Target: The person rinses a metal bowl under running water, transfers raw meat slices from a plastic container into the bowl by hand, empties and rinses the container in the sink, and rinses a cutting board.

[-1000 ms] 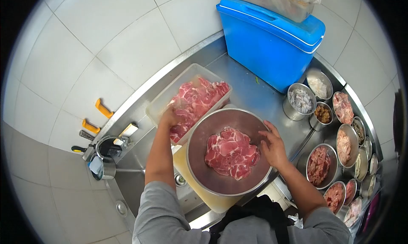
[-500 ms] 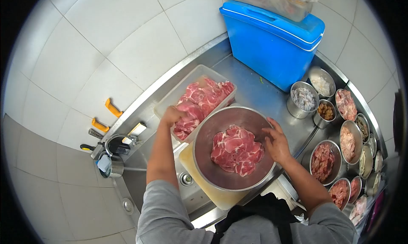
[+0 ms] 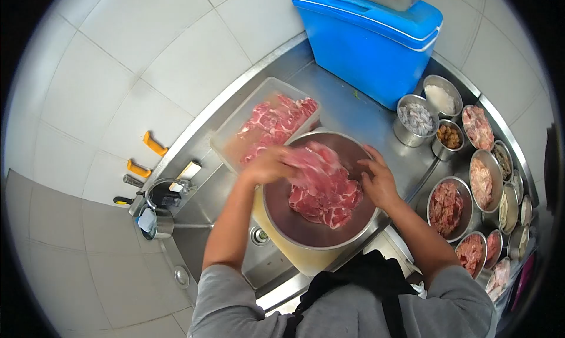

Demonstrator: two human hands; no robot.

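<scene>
Holding meat (image 3: 282, 117), the tub (image 3: 242, 111) stands left. I see the left hand (image 3: 269, 166) closed on a blurred slice (image 3: 312, 158) over the bowl (image 3: 323, 237), which holds more meat. The right hand (image 3: 381, 186), spread, is at the bowl's right rim; I cannot tell whether it touches. Tins (image 3: 409, 138) stand far right.

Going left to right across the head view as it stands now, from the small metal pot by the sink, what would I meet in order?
Small metal pot → left hand → large steel bowl → right hand → round pan of red meat → pan of pale pink meat.
</scene>
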